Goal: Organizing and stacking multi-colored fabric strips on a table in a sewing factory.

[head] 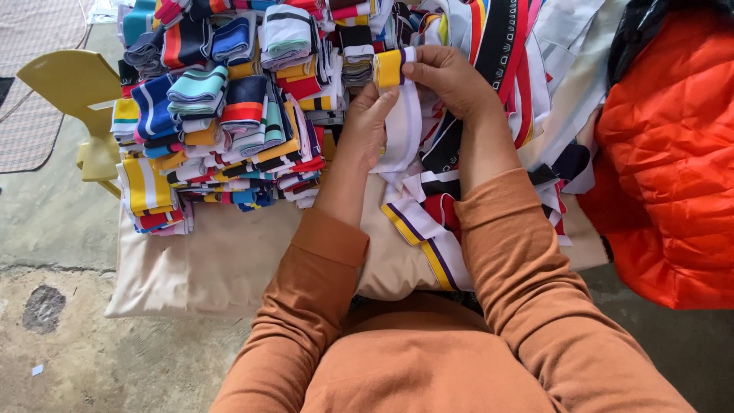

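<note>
While pinched, striped band (403,115) folds (yellow, white, purple).

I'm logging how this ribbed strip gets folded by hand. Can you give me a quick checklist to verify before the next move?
1. Left hand supports the white strip: ok.
2. Right hand pinches the yellow folded end: ok.
3. Strip's lower tail lies free on the beige cloth: ok.
4. Folded stacks stand neat at the left: ok.
5. Fold edges aligned: cannot tell.
</note>
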